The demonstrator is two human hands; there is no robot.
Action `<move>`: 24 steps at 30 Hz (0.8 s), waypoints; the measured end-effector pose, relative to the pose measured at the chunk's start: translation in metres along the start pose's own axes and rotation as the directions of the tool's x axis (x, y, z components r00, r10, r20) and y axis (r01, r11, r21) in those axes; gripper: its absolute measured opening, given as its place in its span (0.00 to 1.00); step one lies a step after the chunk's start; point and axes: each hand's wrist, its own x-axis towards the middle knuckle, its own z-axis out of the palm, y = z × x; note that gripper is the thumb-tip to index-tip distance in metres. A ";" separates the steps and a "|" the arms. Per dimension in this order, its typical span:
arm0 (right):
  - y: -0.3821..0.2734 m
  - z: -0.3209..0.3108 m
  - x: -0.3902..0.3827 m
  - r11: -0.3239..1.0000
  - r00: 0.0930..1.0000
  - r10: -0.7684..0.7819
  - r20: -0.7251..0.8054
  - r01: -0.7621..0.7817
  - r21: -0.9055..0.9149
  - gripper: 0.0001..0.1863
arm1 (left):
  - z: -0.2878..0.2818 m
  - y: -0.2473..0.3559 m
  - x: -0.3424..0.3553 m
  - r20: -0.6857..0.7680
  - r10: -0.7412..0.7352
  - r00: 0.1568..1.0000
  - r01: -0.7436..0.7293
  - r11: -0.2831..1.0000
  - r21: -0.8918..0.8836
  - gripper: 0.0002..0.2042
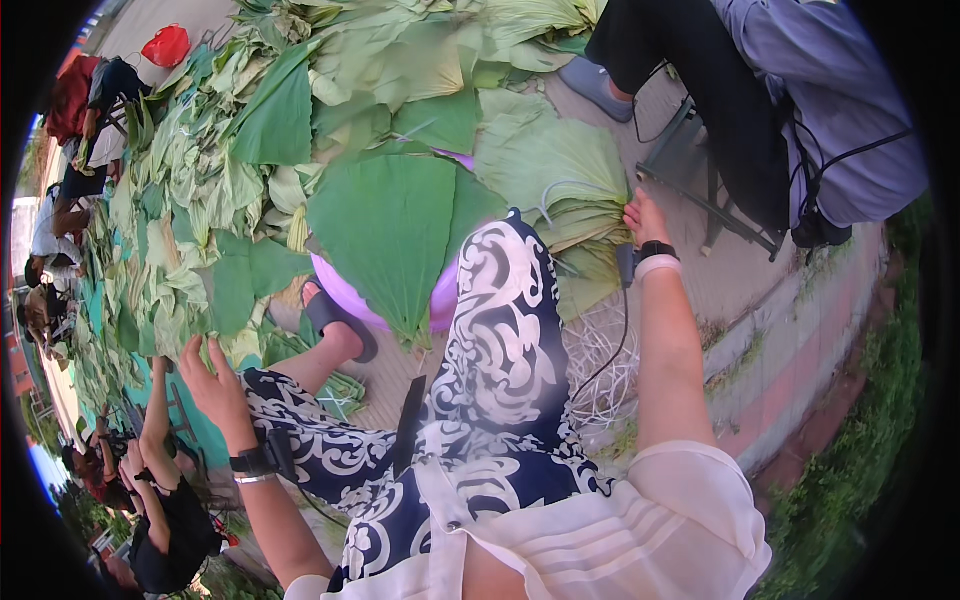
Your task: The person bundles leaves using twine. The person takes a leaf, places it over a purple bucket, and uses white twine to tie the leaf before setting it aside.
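My right hand (646, 218) is stretched out to the right, its fingers closed at the gathered stem end of a fan-shaped bundle of pale green leaves (550, 155). A thin pale strip (546, 203) curves over that bundle near its stems. My left hand (212, 385) is raised on the left with the fingers spread, holding nothing, above the leaf pile's edge. Between my knees a large green folded leaf (385, 230), point toward me, lies over a purple object with a curved rim (345, 298), mostly hidden.
A long pile of leaves (165, 230) stretches away to the left. White strips (605, 365) lie tangled beside my right leg. At the upper right, a person (830, 100) sits on a folding stool (705, 195). More people (175, 530) sit along the left. A red bag (166, 46) stands far left.
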 end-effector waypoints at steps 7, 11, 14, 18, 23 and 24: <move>-0.005 0.011 -0.009 0.996 0.995 0.085 0.047 -0.086 0.033 0.14 | 0.001 0.001 0.001 0.011 -0.028 1.000 0.029 0.998 -0.049 0.14; -0.003 0.016 -0.018 0.993 0.983 0.114 0.146 -0.106 -0.061 0.11 | 0.002 -0.002 0.000 -0.003 -0.014 1.000 0.014 0.999 -0.042 0.14; -0.002 0.022 -0.023 0.982 0.979 0.132 0.158 -0.107 -0.157 0.10 | -0.001 0.003 0.000 0.007 -0.032 0.999 0.032 0.998 -0.052 0.14; -0.003 0.035 -0.030 0.938 0.994 0.065 0.087 -0.031 -0.346 0.10 | -0.003 0.005 -0.001 0.028 -0.049 0.998 0.050 0.996 -0.068 0.13; -0.004 0.046 -0.038 0.792 0.997 -0.041 0.059 0.069 -0.607 0.10 | -0.002 -0.002 -0.004 0.012 -0.033 0.999 0.034 0.997 -0.067 0.13; -0.002 0.046 -0.037 0.821 0.997 -0.031 0.065 0.062 -0.568 0.10 | -0.001 -0.002 -0.003 0.014 -0.024 1.000 0.024 0.998 -0.062 0.13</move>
